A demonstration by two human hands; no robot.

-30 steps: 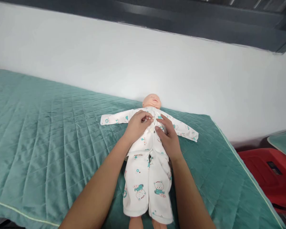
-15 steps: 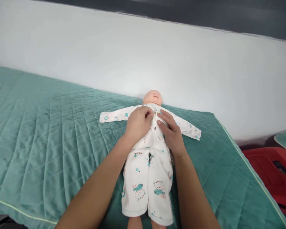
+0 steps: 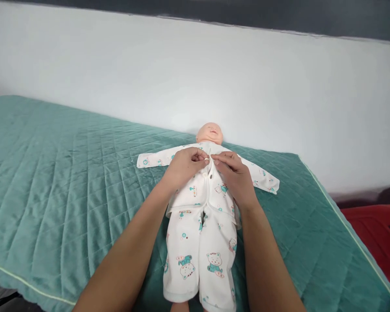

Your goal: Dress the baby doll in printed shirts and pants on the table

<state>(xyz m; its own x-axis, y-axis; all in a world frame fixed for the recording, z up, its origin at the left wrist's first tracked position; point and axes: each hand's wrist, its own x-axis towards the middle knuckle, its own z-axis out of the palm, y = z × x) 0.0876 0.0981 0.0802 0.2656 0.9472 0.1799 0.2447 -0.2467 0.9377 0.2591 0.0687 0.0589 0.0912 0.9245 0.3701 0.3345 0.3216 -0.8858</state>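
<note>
A baby doll lies on its back, its head toward the wall. It wears a white printed jacket with the sleeves spread wide, and matching trousers. At the chest, my left hand pinches one front edge of the jacket between thumb and fingertips. Opposite it, my right hand is closed on the other front edge, with the fingertips of both hands nearly meeting. Just below them, a small dark snap button shows on the front opening.
A green quilted cover spreads beneath the doll, with a pale piped edge. Behind it rises a white wall with a dark band along the top. A red plastic object, perhaps a chair, stands beyond the right edge.
My right hand's fingers have closed in from lying spread on the jacket to pinching its edge. My left hand stays at the chest. The view has shifted slightly.
</note>
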